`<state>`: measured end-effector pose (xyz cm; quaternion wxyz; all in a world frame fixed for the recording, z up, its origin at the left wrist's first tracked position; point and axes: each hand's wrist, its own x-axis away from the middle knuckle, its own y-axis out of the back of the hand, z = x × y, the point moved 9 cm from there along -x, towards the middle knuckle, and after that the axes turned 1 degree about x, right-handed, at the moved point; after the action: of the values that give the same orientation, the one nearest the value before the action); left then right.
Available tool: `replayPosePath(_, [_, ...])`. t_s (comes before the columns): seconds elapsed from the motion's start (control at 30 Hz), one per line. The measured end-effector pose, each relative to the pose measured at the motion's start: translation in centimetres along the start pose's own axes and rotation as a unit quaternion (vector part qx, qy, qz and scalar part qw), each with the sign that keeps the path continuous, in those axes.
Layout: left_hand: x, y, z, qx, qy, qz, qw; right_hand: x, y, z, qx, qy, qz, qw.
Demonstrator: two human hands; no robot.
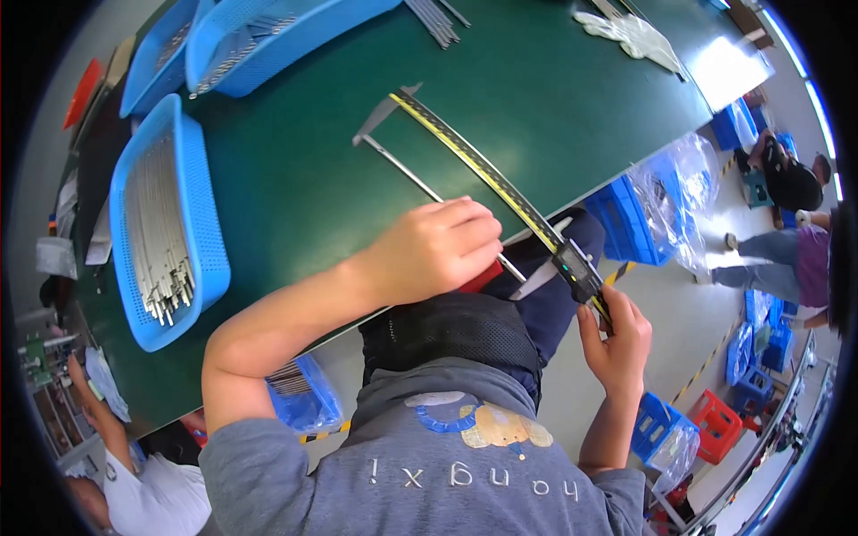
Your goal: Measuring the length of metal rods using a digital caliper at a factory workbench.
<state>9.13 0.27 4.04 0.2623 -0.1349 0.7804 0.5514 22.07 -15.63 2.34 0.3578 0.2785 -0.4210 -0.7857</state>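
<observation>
My left hand [440,247] is closed around a thin metal rod [402,168], which slants from upper left to lower right. A long digital caliper [487,170] lies alongside the rod, its jaws spread wide. One jaw meets the rod's far end above the green table [295,116]; the other is close to its near end, beyond the table edge. My right hand [617,341] grips the caliper by its near end, just below the black display housing [576,270].
On the left stands a blue basket [214,237] full of metal rods [156,214]. More blue baskets [308,45] sit at the far left. A white glove [630,40] lies at the far right. Blue crates [630,223] stand beside the table. Other people are nearby.
</observation>
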Motion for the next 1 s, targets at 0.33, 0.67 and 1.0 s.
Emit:
replayPosePath(0.33, [-0.09,0.63,0.33,-0.02,0.006,0.013,1.0,-0.61,-0.3,0.38,-0.005,0.024,0.018,1.0])
replayPosePath(0.67, [-0.2,0.63,0.32,-0.012,0.02,0.025,0.999,-0.53,-0.13,0.55,0.005,0.046,0.002,0.999])
replayPosePath(1.0, [-0.03,0.59,0.72,-0.002,0.028,0.019,0.999,-0.84,-0.55,0.09,0.047,0.026,0.011,0.998])
